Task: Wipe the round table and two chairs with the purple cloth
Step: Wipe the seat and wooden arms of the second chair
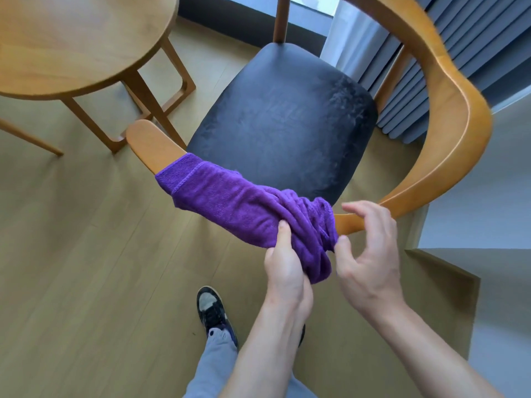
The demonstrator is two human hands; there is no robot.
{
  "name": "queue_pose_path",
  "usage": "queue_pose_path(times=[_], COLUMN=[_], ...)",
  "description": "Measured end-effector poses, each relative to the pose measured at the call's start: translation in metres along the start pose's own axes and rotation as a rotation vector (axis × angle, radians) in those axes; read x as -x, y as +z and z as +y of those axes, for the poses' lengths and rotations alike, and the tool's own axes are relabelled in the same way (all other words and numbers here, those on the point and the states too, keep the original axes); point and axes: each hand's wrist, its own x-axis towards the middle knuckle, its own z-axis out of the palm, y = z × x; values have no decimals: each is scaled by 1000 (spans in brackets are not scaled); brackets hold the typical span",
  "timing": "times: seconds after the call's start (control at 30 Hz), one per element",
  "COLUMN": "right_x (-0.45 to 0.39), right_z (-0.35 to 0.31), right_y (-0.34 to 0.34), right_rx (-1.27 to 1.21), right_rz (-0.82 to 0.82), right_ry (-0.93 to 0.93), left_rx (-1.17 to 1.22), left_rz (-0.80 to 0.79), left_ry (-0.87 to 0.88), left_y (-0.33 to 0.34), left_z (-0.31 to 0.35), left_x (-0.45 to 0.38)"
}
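Note:
The purple cloth [238,202] lies draped over the curved wooden backrest rail of a chair [448,110] with a dark padded seat [284,122]. My left hand [284,265] grips the bunched lower end of the cloth, thumb pressed on top. My right hand [370,254] hovers just right of the cloth with its fingers spread and curled, its fingertips at the cloth's edge and over the rail. The round wooden table [71,41] stands at the upper left. A second chair is not in view.
Slanted table legs [149,96] stand close to the chair's left rail end. Grey pleated curtains [459,53] and a window hang behind the chair. A white wall corner [488,225] is at right. My shoe [212,311] rests on the wooden floor below.

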Motion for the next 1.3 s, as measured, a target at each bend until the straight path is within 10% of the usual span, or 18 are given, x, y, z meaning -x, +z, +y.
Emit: queue_pose_path(times=[0.2,0.37,0.63,0.9,1.07,1.3], right_x=[48,43,-17,-41,-61,-23], right_z=[-14,-30,-17,51,31,11], right_y=[-6,-4,24,-40,-37,20], right_rx=[-61,-174,373,616,603,558], right_rz=[50,-123,-424,-181,-60,-384], right_ry=[38,-20,-145,-277,-39,-96], left_rx=[-49,-227,-928,-1393,-1935,-2043], left_rz=[3,-300,-312,110,-22,-83], left_ry=[-138,-130,315,1051,1039,1171], left_y=[5,-5,-33,-38,-28,-17], left_z=[-2,6,56,125,111,68], left_x=[26,44,24,-14,-42,-47])
